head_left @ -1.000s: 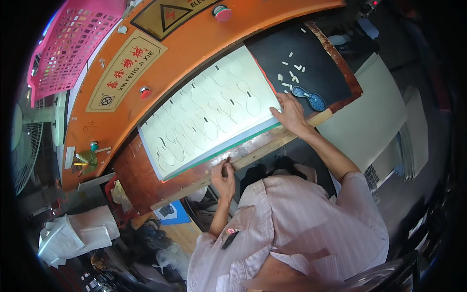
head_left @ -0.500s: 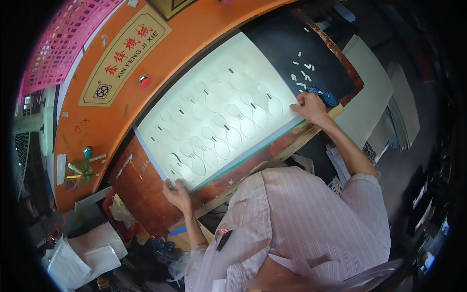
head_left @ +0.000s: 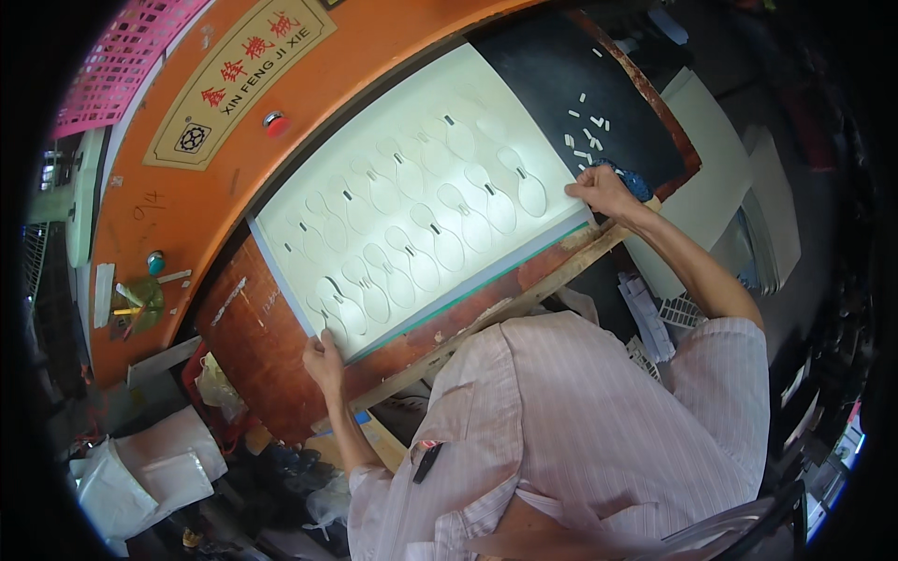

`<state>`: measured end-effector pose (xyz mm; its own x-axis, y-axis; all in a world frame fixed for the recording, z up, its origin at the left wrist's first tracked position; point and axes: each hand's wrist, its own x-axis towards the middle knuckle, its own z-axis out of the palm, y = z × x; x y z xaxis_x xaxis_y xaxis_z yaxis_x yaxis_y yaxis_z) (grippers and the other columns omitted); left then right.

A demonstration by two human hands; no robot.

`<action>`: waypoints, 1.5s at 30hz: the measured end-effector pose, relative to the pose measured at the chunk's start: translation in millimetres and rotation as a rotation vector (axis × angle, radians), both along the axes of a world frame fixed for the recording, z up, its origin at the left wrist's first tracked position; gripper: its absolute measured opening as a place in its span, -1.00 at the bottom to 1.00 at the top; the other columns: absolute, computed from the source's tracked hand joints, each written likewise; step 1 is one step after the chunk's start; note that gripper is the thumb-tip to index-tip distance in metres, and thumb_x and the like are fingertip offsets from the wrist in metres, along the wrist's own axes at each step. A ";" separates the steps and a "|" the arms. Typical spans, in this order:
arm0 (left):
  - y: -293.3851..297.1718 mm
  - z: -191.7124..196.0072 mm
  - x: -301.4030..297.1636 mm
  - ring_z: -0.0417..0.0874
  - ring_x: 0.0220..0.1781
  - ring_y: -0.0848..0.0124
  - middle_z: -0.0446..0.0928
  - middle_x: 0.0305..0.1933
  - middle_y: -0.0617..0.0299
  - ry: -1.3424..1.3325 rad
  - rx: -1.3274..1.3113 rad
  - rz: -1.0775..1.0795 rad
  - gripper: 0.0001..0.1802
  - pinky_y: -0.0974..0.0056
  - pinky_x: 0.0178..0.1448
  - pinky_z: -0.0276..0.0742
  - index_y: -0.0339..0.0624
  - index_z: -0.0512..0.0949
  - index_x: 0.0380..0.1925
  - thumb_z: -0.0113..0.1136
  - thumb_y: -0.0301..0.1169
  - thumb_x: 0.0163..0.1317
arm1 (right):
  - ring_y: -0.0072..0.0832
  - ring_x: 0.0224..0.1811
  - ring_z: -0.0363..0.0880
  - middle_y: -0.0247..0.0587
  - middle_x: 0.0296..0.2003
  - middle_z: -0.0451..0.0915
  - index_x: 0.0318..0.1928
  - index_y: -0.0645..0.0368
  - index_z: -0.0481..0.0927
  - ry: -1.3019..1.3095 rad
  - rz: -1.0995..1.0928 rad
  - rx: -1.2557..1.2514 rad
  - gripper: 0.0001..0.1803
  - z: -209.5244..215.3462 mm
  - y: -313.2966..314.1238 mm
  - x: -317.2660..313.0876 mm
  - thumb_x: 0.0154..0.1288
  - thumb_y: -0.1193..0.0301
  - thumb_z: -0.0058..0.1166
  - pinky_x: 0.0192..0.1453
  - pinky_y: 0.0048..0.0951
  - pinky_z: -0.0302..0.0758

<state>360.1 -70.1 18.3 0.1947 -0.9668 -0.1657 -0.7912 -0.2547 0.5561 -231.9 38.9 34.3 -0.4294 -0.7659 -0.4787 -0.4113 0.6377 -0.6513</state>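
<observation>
A large white sheet point(head_left: 360, 229) printed or scored with rows of shoe-sole outlines, several bearing small dark marks, lies across the wooden work board point(head_left: 271, 337). My left hand point(head_left: 325, 363) is closed at the sheet's near left corner, thumb and fingers pinched on its edge. At the near right corner, my right hand point(head_left: 603, 192) pinches the sheet between thumb and curled fingers. A bluish-grey layer shows along the sheet's near edge, with a thin green edge below it. Beside my right hand is a dark blue patterned object point(head_left: 631, 179), partly hidden by it.
An orange machine front point(head_left: 215, 210) with a red button point(head_left: 275, 122) rises along the far side. Small white strips point(head_left: 589, 140) are scattered on the black surface point(head_left: 552, 84). Large pale sheets point(head_left: 697, 178) are stacked at the right, and white packets point(head_left: 154, 477) lie at the lower left.
The view has shifted slightly. My right hand has moved a little, its fingers now curled tighter at the sheet's corner. My left hand stays at the near left corner.
</observation>
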 end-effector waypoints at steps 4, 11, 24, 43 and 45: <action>-10.3 1.2 -3.2 0.67 -0.45 0.16 0.67 -0.48 -0.06 -0.115 -0.043 -0.052 -0.49 0.04 -0.25 0.54 -0.43 0.68 -0.28 0.12 -0.10 0.50 | -0.48 -0.41 0.60 -0.22 -0.53 0.57 -0.34 0.36 0.66 0.070 0.004 -0.033 -0.62 2.8 0.1 9.1 0.30 0.21 0.38 -0.29 -0.33 0.53; -14.3 -1.9 -9.5 0.72 -0.17 -0.33 0.69 -0.27 -0.35 -0.332 -0.203 -0.139 -0.51 -0.25 -0.06 0.57 -0.36 0.73 -0.17 0.03 -0.11 0.52 | 0.03 -0.21 0.78 0.24 -0.31 0.73 -0.14 0.38 0.73 0.039 -0.110 -0.329 -0.53 -15.9 -20.7 31.9 0.46 0.12 0.18 -0.05 -0.10 0.61; 38.1 -12.6 0.5 0.71 -0.30 -0.23 0.64 -0.33 -0.33 -0.123 -0.269 -0.175 -0.66 -0.07 -0.18 0.57 -0.39 0.70 -0.13 0.09 -0.30 0.52 | 0.35 -0.09 0.65 0.57 -0.27 0.59 -0.04 0.55 0.65 0.189 -0.049 -0.251 -0.37 -31.8 35.3 28.5 0.50 0.04 0.15 -0.01 0.00 0.55; 50.2 17.7 -382.0 0.22 0.65 -0.14 0.33 0.55 -0.17 0.277 -0.203 -1.593 0.06 -0.13 0.69 0.09 -0.30 0.29 0.50 0.56 -0.02 0.09 | -0.35 0.20 0.65 -0.11 0.19 0.63 0.36 0.26 0.47 -1.162 -0.721 -0.539 -0.49 -43.3 107.3 80.0 0.49 0.42 0.25 0.26 -0.24 0.61; 51.9 15.0 -392.4 0.19 0.66 -0.15 0.30 0.57 -0.19 0.269 -0.159 -1.592 0.10 -0.12 0.70 0.06 -0.32 0.25 0.53 0.56 -0.02 0.09 | -0.31 0.27 0.61 -0.12 0.25 0.59 0.40 0.20 0.43 -1.393 -0.796 -0.583 -0.51 -43.2 107.7 84.7 0.56 0.37 0.14 0.33 -0.20 0.57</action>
